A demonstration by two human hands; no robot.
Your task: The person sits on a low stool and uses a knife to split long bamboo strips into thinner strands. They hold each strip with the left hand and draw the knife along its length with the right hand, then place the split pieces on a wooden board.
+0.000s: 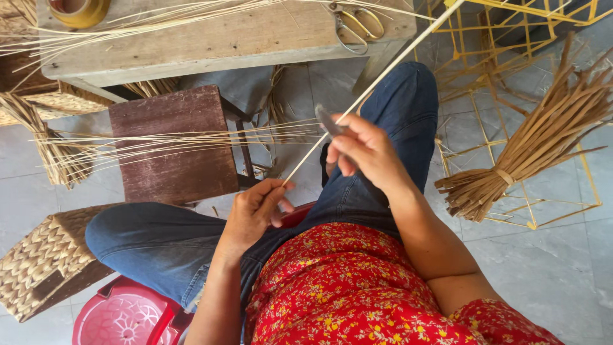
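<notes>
Cane strip [377,80], long and pale, runs from your left hand [255,207], which pinches its near end over your lap, up past your right hand [361,150], which is clenched on a knife [329,121] laid against it. Ahead, the worn wooden surface [211,38] carries scissors [357,25], a tape roll [80,11] and loose strips. Grey tiled floor [549,268] holds a dark stool [172,137], a tied bundle [536,147], yellow frames [491,70], a woven basket [48,262].
</notes>
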